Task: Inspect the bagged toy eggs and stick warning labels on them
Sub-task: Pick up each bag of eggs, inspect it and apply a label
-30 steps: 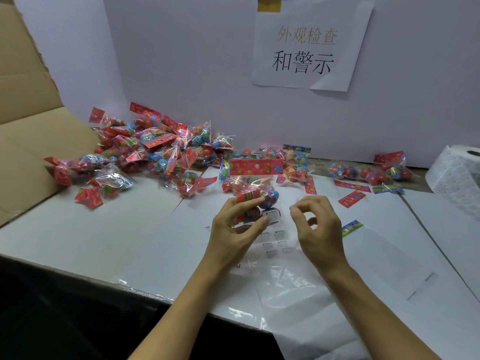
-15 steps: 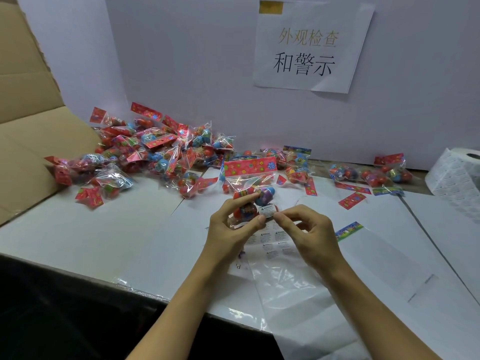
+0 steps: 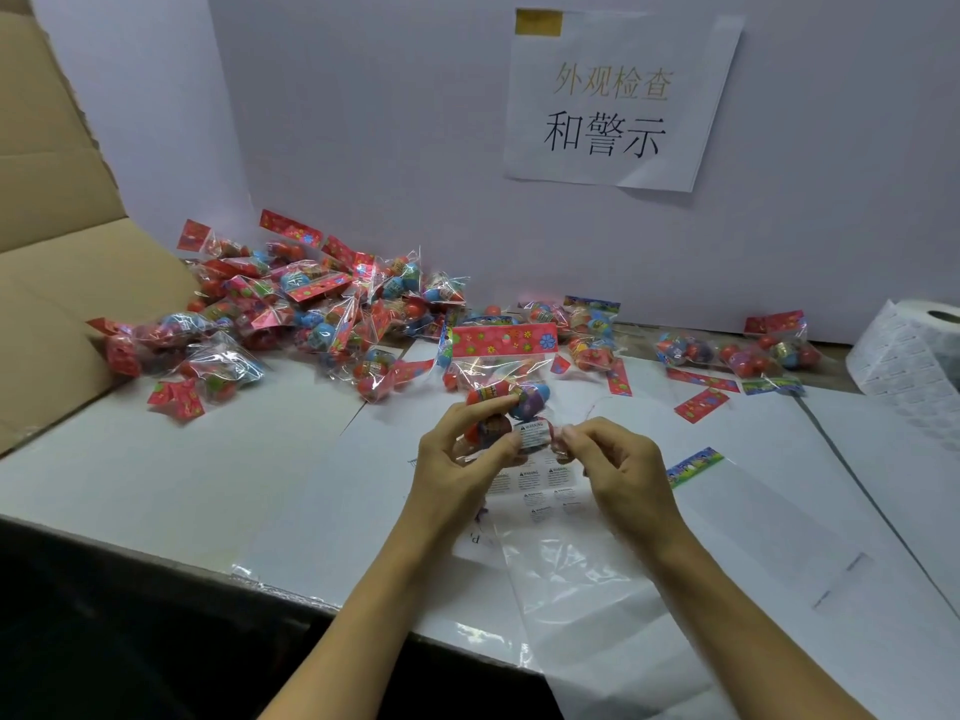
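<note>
My left hand (image 3: 462, 459) grips a clear bag of toy eggs (image 3: 506, 387) with a red flowered header, held upright above the table. A white warning label (image 3: 535, 436) lies on the bag's lower front. My right hand (image 3: 615, 467) pinches the bag's right edge next to that label. Under both hands lies a sheet of warning labels (image 3: 545, 491). A big pile of bagged eggs (image 3: 306, 319) sits at the back left, and a smaller group of bagged eggs (image 3: 737, 353) lies at the back right.
A roll of white labels (image 3: 914, 356) stands at the right edge. An open cardboard box (image 3: 57, 241) rises on the left. Clear plastic sheeting (image 3: 597, 589) hangs over the white table's (image 3: 156, 475) front edge. A paper sign (image 3: 613, 96) hangs on the back wall.
My right hand moved left from open air to the bag and brought the label onto it. The left hand lifted the bag slightly toward me.
</note>
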A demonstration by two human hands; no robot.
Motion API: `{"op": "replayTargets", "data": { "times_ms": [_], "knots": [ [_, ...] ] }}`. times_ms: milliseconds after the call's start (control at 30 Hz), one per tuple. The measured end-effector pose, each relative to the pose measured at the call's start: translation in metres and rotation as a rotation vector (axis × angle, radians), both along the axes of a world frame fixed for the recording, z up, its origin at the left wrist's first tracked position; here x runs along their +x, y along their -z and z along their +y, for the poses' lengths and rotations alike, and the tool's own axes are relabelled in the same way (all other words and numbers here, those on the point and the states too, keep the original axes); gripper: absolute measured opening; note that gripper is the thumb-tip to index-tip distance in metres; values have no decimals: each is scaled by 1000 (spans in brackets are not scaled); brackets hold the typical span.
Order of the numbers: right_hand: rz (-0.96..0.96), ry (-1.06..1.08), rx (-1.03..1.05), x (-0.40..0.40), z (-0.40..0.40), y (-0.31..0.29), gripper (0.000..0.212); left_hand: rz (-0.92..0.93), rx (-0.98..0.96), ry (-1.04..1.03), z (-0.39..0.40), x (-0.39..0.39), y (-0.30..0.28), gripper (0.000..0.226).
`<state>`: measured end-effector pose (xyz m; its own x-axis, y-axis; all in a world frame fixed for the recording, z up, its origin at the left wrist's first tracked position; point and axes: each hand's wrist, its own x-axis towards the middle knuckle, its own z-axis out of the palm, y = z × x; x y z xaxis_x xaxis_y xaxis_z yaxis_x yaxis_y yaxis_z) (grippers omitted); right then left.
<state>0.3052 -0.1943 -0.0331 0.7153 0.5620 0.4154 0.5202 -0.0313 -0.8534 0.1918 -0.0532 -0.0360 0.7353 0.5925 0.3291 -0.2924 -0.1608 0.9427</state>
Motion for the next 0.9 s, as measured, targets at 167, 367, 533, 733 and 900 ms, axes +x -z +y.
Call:
{"op": "replayTargets", "data": {
  "times_ms": [167, 367, 533, 733, 900],
  "knots": [
    [127, -19, 8, 1, -1, -4, 31, -11, 33, 50, -4, -2, -4, 51],
    [244, -116, 34, 5, -1, -5, 16, 37, 45, 67, -4, -1, 1, 105],
    [326, -71, 43, 14, -4, -7, 17, 92, 33, -58, -1, 5, 2, 74],
    [412, -62, -113, 22, -8, -29, 49, 123, 179, -59, -1, 4, 5, 31],
    [474, -92, -270, 29, -33, -46, 55, 147, 234, 52, -8, -1, 1, 20]
  ]
}}
